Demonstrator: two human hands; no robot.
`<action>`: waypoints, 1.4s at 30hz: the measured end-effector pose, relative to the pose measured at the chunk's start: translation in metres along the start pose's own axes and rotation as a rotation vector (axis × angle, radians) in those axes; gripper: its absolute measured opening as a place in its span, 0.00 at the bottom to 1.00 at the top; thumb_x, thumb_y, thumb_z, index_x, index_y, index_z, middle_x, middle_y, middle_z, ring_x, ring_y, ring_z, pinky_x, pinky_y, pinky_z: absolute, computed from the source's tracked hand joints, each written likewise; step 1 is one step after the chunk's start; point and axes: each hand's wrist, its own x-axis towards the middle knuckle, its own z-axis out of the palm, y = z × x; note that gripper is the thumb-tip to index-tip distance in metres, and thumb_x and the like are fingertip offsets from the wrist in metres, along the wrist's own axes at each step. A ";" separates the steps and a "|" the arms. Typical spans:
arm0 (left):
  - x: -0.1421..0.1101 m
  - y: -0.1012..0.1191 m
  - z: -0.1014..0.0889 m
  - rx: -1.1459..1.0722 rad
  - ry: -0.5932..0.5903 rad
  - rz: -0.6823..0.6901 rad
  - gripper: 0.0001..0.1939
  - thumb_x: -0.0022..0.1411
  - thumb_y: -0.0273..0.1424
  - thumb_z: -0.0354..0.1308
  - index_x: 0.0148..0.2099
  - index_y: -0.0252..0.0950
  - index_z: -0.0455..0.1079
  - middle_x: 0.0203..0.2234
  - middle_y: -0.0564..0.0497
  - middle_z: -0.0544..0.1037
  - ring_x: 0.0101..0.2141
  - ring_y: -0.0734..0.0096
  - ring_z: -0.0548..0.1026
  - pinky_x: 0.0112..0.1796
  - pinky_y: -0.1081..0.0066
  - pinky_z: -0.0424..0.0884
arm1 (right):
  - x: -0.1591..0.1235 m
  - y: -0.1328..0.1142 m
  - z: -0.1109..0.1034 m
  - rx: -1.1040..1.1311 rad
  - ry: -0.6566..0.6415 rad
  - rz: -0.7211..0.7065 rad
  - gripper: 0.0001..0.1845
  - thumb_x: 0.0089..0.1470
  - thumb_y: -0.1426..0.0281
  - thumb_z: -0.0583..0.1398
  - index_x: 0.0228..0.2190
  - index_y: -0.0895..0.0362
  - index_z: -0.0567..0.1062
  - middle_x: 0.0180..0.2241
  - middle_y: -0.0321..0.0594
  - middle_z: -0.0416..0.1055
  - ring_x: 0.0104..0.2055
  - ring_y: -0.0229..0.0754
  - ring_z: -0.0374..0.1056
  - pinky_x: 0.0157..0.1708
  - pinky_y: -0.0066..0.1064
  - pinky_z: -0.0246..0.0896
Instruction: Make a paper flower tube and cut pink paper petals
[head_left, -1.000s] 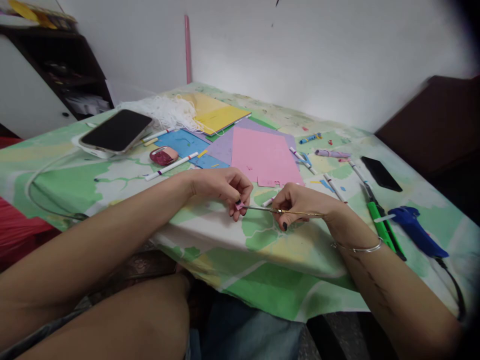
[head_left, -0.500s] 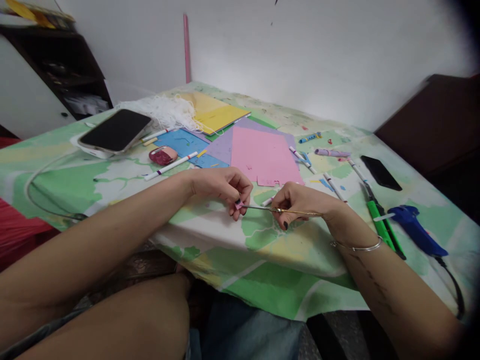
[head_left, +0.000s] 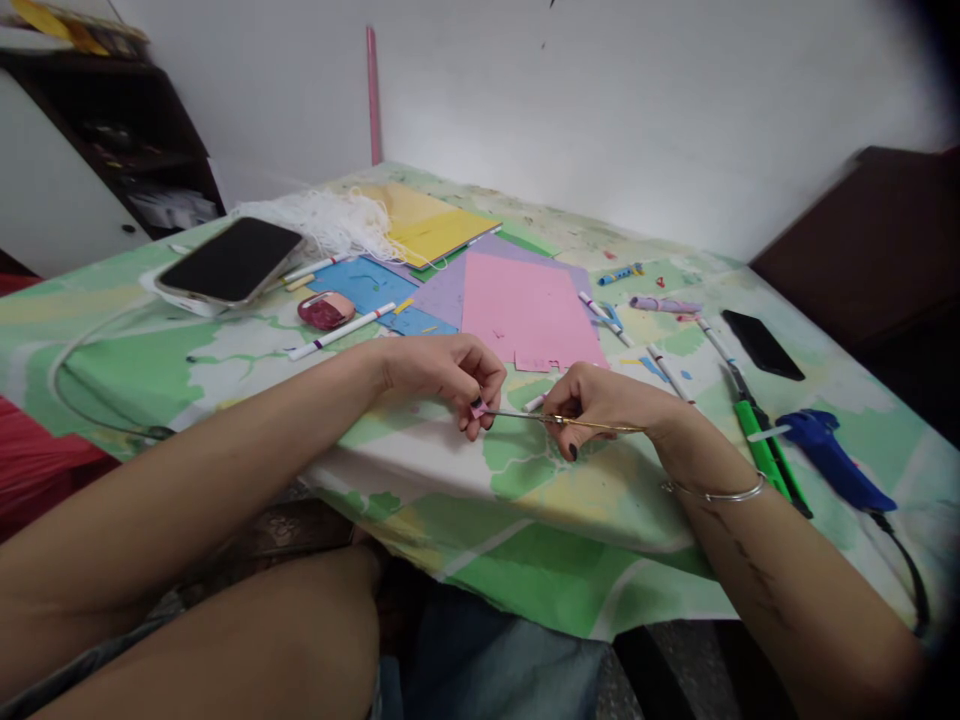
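My left hand (head_left: 450,380) pinches a small pink piece (head_left: 479,408) of foam or paper between thumb and fingers. In my right hand (head_left: 596,405) is a slim pair of scissors (head_left: 517,414) with gold-coloured handles, its blades pointing left. The blade tips touch or meet the edge of the pink piece; whether they are parted I cannot tell. Both hands are above the near edge of the table. Just beyond them lies a pink sheet (head_left: 525,305) with notches cut from its near edge.
Purple (head_left: 442,295), blue (head_left: 367,285) and yellow (head_left: 435,225) sheets lie behind, beside white string (head_left: 330,225). A large phone (head_left: 232,262) is at left. At right are a green-handled cutter (head_left: 765,450), a blue glue gun (head_left: 836,460), a black phone (head_left: 763,345) and several markers (head_left: 667,372).
Almost nothing differs. My right thumb has shifted very slightly, while both hands keep the scissors and the pink piece in the same place.
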 end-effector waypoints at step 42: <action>0.029 0.008 0.040 -0.467 0.856 0.529 0.08 0.50 0.28 0.65 0.33 0.33 0.70 0.25 0.52 0.75 0.28 0.75 0.74 0.30 0.75 0.68 | 0.035 -0.019 0.036 0.299 0.924 -0.089 0.11 0.44 0.66 0.60 0.19 0.56 0.64 0.11 0.27 0.53 0.13 0.30 0.49 0.14 0.24 0.44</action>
